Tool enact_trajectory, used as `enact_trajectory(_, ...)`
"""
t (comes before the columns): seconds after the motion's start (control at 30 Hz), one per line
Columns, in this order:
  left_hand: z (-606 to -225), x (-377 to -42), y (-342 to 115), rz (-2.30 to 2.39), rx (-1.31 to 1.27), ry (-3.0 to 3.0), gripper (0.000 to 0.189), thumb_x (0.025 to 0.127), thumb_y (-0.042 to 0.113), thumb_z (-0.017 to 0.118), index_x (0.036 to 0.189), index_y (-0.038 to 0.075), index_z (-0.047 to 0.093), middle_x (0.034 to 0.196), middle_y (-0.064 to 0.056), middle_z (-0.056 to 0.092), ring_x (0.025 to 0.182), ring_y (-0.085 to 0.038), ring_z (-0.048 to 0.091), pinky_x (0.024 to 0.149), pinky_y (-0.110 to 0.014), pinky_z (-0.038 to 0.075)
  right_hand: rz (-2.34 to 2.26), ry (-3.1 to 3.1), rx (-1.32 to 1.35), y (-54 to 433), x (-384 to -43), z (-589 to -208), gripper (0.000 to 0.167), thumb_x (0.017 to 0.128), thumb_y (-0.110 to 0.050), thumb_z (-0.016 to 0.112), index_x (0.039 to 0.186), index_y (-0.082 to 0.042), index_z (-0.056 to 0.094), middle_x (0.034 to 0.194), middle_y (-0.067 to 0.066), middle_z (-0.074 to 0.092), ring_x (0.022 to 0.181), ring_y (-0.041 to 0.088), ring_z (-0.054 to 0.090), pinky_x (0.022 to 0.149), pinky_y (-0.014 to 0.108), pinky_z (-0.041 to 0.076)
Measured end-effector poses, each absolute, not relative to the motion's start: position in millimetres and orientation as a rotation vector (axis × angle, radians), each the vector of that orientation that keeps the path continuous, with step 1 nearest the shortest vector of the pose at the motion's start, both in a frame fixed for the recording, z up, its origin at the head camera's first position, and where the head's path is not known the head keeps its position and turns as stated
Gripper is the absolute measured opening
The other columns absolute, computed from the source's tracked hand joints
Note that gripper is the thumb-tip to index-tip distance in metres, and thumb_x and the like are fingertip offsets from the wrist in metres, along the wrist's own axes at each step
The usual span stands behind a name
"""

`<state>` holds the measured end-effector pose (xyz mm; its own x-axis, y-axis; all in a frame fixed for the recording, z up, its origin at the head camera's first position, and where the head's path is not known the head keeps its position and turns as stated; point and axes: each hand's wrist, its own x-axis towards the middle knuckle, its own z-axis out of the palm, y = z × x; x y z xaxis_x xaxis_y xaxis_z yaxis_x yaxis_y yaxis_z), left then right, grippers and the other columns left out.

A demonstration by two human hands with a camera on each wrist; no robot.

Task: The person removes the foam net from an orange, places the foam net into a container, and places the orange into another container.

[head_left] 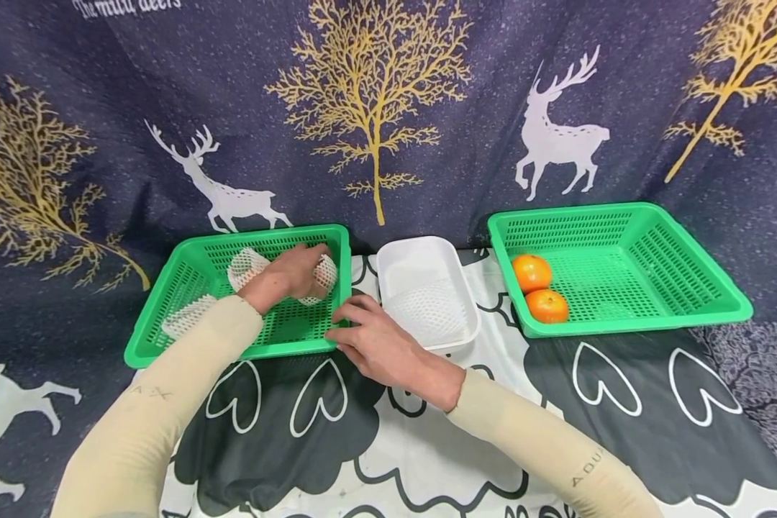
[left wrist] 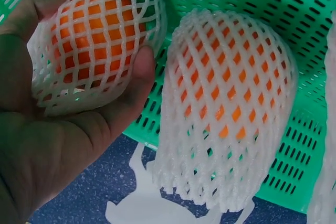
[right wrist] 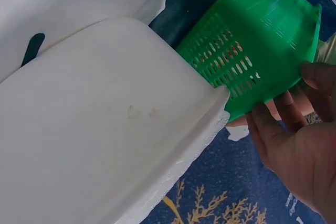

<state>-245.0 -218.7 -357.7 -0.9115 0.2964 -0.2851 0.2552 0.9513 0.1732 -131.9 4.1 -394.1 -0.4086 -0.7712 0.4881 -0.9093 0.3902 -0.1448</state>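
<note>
In the left green basket (head_left: 210,352), my left hand (head_left: 293,272) holds an orange (left wrist: 94,40) wrapped in a white foam net. Thumb and fingers are curled around the net in the left wrist view. Beside it lies another netted orange (left wrist: 231,87), its net reaching past the fruit at one end. A further white foam net (head_left: 189,315) sits at the basket's left side. My right hand (head_left: 378,342) grips the right rim of this same basket, fingers over the edge and thumb low on the outside.
A white tray (head_left: 469,306) with foam netting (head_left: 430,313) inside stands right of the left basket. Farther right, a second green basket (head_left: 706,316) holds two bare oranges (head_left: 547,306) at its left end. A dark curtain (head_left: 440,180) printed with deer hangs behind.
</note>
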Motion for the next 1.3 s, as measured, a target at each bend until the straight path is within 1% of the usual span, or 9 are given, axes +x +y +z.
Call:
enact_trajectory(0.2,-351,-243,-220,0.208,0.385,2.804,0.080,0.090,0.026,0.084,0.157,0.010,0.045,0.141,-0.024,0.059,0.131,-0.046,0.055,0.101,-0.059,0.051,0.565,-2.306,1.453,4,-132,-395,0.019,0.100,-0.010,0.075,0.116,-0.015,0.081,0.122,0.008,0.070,0.123,0.026,0.059,0.116,0.041,0.040)
enact_trajectory(0.43,-345,-239,-219,0.211,0.391,2.841,0.077,0.088,0.027,0.084,0.153,0.010,0.049,0.139,-0.021,0.063,0.123,-0.044,0.062,0.098,-0.058,0.054,0.575,-2.304,1.445,5,-132,-395,0.018,0.099,-0.009,0.075,0.115,-0.015,0.082,0.122,0.007,0.070,0.123,0.026,0.060,0.115,0.041,0.041)
enact_trajectory(0.63,-344,-231,-221,0.252,0.374,2.863,0.075,0.089,0.030,0.084,0.153,0.009,0.050,0.140,-0.021,0.063,0.120,-0.043,0.064,0.097,-0.058,0.054,0.605,-2.295,1.460,4,-129,-397,0.019,0.100,-0.009,0.074,0.116,-0.015,0.082,0.122,0.006,0.069,0.122,0.026,0.060,0.116,0.041,0.040)
enact_trajectory(0.7,-344,-229,-221,0.242,0.372,2.874,0.075,0.089,0.032,0.084,0.152,0.010,0.051,0.139,-0.020,0.064,0.118,-0.042,0.065,0.094,-0.057,0.055,0.610,-2.293,1.464,4,-129,-399,0.019,0.100,-0.009,0.074,0.116,-0.015,0.081,0.122,0.007,0.069,0.122,0.026,0.060,0.116,0.041,0.040)
enact_trajectory(0.9,-341,-225,-218,0.181,0.399,2.911,0.074,0.087,0.036,0.084,0.150,0.015,0.053,0.131,-0.016,0.068,0.101,-0.037,0.069,0.079,-0.052,0.058,0.618,-2.300,1.449,4,-129,-401,0.019,0.100,-0.010,0.074,0.116,-0.014,0.081,0.122,0.008,0.069,0.123,0.027,0.058,0.115,0.041,0.040)
enact_trajectory(1.1,-334,-222,-214,0.180,0.396,2.951,0.072,0.083,0.035,0.085,0.146,0.016,0.056,0.114,-0.016,0.072,0.092,-0.036,0.068,0.073,-0.051,0.057,0.645,-2.284,1.447,5,-129,-401,0.018,0.100,-0.009,0.074,0.116,-0.013,0.082,0.123,0.009,0.069,0.123,0.029,0.058,0.114,0.041,0.041)
enact_trajectory(1.13,-333,-221,-213,0.190,0.395,2.958,0.072,0.083,0.035,0.085,0.146,0.016,0.056,0.113,-0.017,0.071,0.092,-0.036,0.068,0.073,-0.051,0.057,0.649,-2.280,1.447,5,-129,-401,0.018,0.100,-0.008,0.074,0.116,-0.014,0.082,0.122,0.009,0.069,0.123,0.029,0.058,0.114,0.041,0.041)
enact_trajectory(1.3,-325,-213,-210,0.286,0.382,2.997,0.070,0.085,0.034,0.083,0.146,0.019,0.053,0.119,-0.018,0.064,0.088,-0.036,0.064,0.067,-0.047,0.053,0.660,-2.271,1.446,6,-131,-401,0.018,0.100,-0.008,0.074,0.115,-0.014,0.082,0.121,0.009,0.069,0.122,0.028,0.058,0.115,0.041,0.041)
